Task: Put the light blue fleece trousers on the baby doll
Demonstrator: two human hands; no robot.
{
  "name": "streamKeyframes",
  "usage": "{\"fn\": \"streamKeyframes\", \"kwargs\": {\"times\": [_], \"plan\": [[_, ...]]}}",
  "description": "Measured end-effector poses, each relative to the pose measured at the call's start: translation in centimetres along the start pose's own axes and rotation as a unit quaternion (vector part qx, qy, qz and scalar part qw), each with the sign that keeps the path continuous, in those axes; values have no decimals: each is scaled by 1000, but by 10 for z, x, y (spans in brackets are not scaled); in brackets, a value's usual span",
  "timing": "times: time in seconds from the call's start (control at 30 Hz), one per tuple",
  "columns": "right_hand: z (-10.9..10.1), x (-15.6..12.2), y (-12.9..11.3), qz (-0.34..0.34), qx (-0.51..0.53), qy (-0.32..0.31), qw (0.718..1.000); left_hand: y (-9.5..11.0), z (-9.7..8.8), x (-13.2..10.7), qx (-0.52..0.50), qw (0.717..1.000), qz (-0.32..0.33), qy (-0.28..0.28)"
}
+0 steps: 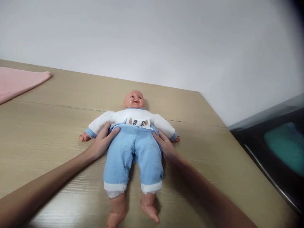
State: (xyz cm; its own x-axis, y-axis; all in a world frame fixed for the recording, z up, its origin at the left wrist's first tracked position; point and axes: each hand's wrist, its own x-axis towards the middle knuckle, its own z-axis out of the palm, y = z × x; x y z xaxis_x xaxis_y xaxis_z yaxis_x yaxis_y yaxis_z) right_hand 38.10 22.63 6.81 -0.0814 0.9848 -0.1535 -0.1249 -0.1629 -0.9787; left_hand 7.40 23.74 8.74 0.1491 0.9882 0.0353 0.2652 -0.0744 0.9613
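Head view: a baby doll (134,139) lies on its back at the middle of the frame, head toward the wall, on a pale wooden surface (47,145). It wears a white top and light blue trousers (134,158). The left hand (102,142) pinches the trouser waistband at the doll's hip, left of centre, thumb on top and fingers closed on the cloth. The right hand (165,145) grips the waistband on the opposite side, its fingers mostly tucked under the fabric.

Risks, as I judge them: an uneven tug could twist the soft body or slide the doll along the smooth surface. The fleece could slip from a shallow pinch. A pink cloth (19,83) lies at upper left, well apart.
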Motion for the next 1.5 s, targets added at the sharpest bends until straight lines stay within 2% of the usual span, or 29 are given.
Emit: {"fn": "streamKeyframes", "kwargs": {"times": [0.1, 0.2, 0.27, 0.33, 0.4, 0.47, 0.5, 0.53, 0.6, 0.7, 0.73, 0.8, 0.87, 0.93, 1.03, 1.2, 1.27, 1.37, 1.43, 1.5], "plan": [[0, -5, 1, -12, -12, -19, 1000, -1, 1, -12, -16, 999, -29, 15], [2, -12, -3, -36, -59, -10, 998, -3, 4, -18, -46, 997, -59, 13], [3, -16, -10, -84, -125, 13, 989, -3, 4, -18, -50, 998, -44, 11], [4, -17, -20, -168, -215, 38, 961, -2, 4, -14, -40, 999, 4, 7], [6, -14, -33, -252, -308, 46, 916, 2, 2, -8, -12, 998, 56, -3], [8, -6, -47, -293, -365, 16, 883, 10, 0, -2, 30, 995, 92, -13], [9, -1, -54, -296, -378, -11, 877, 15, -1, 1, 49, 993, 104, -17], [10, 5, -59, -289, -376, -43, 880, 21, -2, 4, 60, 992, 112, -24], [13, 16, -66, -246, -317, -103, 910, 32, -3, 10, 41, 992, 104, -53], [16, 30, -66, -174, -181, -133, 959, 41, -6, 16, -28, 995, 49, -87], [16, 32, -64, -161, -165, -126, 965, 41, -6, 17, -34, 995, 32, -85], [13, 32, -57, -141, -196, -94, 966, 34, -6, 17, -23, 997, 7, -67], [8, 26, -46, -114, -247, -44, 961, 23, -6, 14, -8, 999, -13, -44], [3, 14, -35, -88, -250, -1, 964, 13, -4, 8, -4, 1000, -23, -17], [-3, -7, -17, -51, -173, 30, 983, 4, 2, -4, -15, 999, -32, 13], [3, -18, 2, 44, 8, 71, 996, 5, 17, -19, -51, 990, -120, 52], [7, -14, 3, 53, 40, 76, 995, 3, 20, -19, -54, 990, -107, 75], [8, -7, -3, 19, -1, 61, 998, -2, 20, -13, -37, 992, -48, 108], [5, -4, -10, -8, -41, 48, 998, -4, 15, -6, -32, 994, -25, 102], [-1, -2, -15, -26, -61, 36, 997, -2, 8, 1, -44, 997, -17, 66]]}}
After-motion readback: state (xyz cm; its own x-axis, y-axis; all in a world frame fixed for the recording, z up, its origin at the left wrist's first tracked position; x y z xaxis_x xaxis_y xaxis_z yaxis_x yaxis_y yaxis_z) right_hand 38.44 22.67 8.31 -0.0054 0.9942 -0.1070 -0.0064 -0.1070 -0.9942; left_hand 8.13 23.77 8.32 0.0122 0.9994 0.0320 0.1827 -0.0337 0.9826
